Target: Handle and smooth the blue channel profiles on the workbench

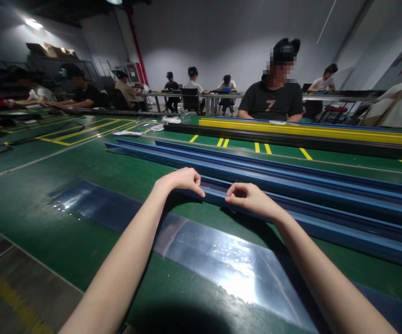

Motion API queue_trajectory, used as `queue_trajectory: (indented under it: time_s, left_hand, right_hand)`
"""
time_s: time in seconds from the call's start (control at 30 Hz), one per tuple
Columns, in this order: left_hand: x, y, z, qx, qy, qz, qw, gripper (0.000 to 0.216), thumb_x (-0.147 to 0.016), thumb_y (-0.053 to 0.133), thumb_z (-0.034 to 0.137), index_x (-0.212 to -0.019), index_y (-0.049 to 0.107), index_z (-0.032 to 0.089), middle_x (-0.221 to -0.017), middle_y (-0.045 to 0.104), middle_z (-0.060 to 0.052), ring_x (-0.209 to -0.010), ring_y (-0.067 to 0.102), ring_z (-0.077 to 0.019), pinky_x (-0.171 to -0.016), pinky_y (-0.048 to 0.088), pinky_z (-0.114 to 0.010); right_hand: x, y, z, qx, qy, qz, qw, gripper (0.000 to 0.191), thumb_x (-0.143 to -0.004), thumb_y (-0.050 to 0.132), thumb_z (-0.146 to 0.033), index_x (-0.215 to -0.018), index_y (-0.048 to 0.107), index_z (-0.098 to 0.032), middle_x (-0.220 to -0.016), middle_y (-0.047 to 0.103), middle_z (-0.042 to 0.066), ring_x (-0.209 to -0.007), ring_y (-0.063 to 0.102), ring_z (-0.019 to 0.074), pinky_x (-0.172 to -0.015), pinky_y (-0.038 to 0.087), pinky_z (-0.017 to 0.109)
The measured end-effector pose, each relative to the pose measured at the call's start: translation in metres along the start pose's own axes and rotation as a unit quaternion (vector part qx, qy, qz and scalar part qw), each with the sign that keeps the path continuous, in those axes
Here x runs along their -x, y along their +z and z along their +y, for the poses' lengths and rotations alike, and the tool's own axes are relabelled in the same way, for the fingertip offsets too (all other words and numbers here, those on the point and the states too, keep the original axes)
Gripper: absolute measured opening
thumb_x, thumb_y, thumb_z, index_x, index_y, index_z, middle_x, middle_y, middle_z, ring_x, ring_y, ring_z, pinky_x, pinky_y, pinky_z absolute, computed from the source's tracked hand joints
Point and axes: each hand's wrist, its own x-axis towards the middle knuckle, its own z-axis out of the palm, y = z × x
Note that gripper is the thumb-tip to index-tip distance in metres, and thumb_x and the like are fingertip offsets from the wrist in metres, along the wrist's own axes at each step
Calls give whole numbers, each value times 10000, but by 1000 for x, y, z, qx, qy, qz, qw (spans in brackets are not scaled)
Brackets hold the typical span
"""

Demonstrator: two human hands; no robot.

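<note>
My left hand (183,180) is bent at the wrist, fingers curled and thumb pointing right, by the left end of the nearest blue channel-shaped strip (301,215). A short gap to the right, my right hand (251,199) has thumb and fingertips brought together over the same strip. Whatever is between the fingers of either hand, if anything, is too small or hidden to make out. Beneath my forearms a long, clear, shiny plastic sheet (208,246) lies flat on the green table, reflecting light.
Another long blue channel strip (222,169) lies behind the nearest one. Beyond are a black strip (236,136) and a yellow strip (291,130). A person in a dark shirt (270,102) is across the green table (100,162). Several other people work farther back.
</note>
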Motion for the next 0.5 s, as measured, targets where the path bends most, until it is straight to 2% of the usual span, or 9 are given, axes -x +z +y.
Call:
queue_trajectory:
  time_s: [0.27,0.4,0.5]
  left_hand:
    - [-3,7,3,-35,-22,14,999,509,-470,609,675,-488,465,187,-455,414,47,-481,360,-102,-470,217,-241]
    - [0,6,8,-79,-61,18,995,545,-451,569,736,-494,484,198,-470,454,33,-478,392,-115,-474,228,-241]
    - [1,5,9,-103,-64,26,992,560,-448,544,761,-501,499,206,-483,474,25,-486,411,-122,-483,241,-238]
  right_hand:
    - [2,0,-3,7,-3,5,1000,233,-695,568,-389,-735,589,-160,-618,541,-21,-573,481,90,-542,347,218]
    - [1,0,-2,14,-6,6,1000,234,-695,567,-391,-736,595,-163,-620,544,-19,-578,484,93,-547,348,220]
    - [1,0,-2,14,-4,6,1000,245,-695,567,-402,-740,597,-163,-614,542,-20,-575,482,93,-544,347,221]
